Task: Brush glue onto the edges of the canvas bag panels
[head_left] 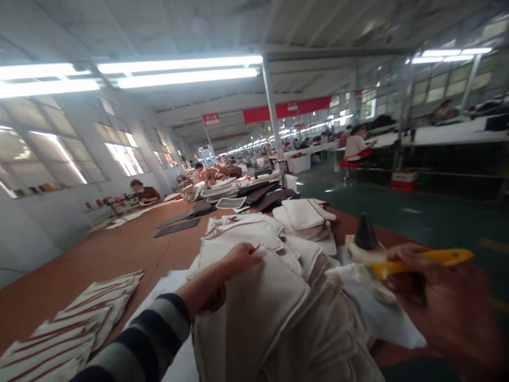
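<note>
Right of the pale fabric pile (262, 305), cut off at its near end, our blurred right hand (439, 297) clamps a yellow-handled brush (449, 258) pointing toward the pile, while our left hand (238, 260) extends, knuckles up, over the pile's top, whether pinching fabric we cannot tell.

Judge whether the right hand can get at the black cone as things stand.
Probably not freely: the right hand is close by, but its grip is taken up by the yellow-handled brush. The black cone stands upright, its top uncovered.
</note>
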Action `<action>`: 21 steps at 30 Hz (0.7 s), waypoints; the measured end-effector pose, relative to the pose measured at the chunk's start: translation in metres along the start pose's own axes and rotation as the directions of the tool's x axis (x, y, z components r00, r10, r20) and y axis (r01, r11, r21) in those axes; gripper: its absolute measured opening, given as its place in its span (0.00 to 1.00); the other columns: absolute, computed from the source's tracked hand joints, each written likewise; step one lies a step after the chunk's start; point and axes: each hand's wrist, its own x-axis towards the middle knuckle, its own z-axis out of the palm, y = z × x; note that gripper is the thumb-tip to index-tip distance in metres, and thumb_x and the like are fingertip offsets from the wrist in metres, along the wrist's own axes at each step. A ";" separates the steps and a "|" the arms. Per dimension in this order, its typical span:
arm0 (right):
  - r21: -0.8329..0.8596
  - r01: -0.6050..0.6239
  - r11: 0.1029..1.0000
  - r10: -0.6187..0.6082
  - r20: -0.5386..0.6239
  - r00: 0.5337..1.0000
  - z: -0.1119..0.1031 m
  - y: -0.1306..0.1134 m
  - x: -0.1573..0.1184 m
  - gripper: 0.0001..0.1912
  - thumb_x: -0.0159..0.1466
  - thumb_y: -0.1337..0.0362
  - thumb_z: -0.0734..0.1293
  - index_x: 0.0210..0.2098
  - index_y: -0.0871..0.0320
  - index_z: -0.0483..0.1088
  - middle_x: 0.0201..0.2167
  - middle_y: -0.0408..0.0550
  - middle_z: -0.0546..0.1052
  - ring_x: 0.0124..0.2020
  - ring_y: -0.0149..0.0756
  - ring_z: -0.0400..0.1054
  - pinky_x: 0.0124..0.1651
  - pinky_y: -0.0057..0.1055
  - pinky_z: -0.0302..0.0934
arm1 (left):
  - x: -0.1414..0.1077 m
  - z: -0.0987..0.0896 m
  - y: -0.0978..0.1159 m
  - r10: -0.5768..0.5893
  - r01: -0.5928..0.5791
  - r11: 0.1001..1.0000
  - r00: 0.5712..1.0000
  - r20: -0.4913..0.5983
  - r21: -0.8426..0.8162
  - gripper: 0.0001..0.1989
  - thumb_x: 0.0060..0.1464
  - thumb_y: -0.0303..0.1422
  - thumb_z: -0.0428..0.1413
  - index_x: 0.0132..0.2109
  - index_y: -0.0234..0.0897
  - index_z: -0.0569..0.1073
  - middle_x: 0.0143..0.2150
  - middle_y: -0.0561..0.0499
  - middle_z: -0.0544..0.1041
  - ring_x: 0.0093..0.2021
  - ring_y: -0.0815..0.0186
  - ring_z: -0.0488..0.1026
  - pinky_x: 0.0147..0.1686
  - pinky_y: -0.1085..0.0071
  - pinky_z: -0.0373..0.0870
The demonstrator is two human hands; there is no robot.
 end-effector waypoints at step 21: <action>0.266 0.038 0.963 -0.123 0.311 0.943 0.056 -0.002 0.009 0.13 0.68 0.57 0.67 0.32 0.60 0.69 0.21 0.41 0.66 0.21 0.28 0.58 0.24 0.25 0.53 | -0.090 0.020 0.066 0.292 -0.265 0.931 0.953 0.079 -0.253 0.10 0.58 0.36 0.56 0.33 0.34 0.74 0.26 0.57 0.67 0.29 0.71 0.61 0.29 0.75 0.57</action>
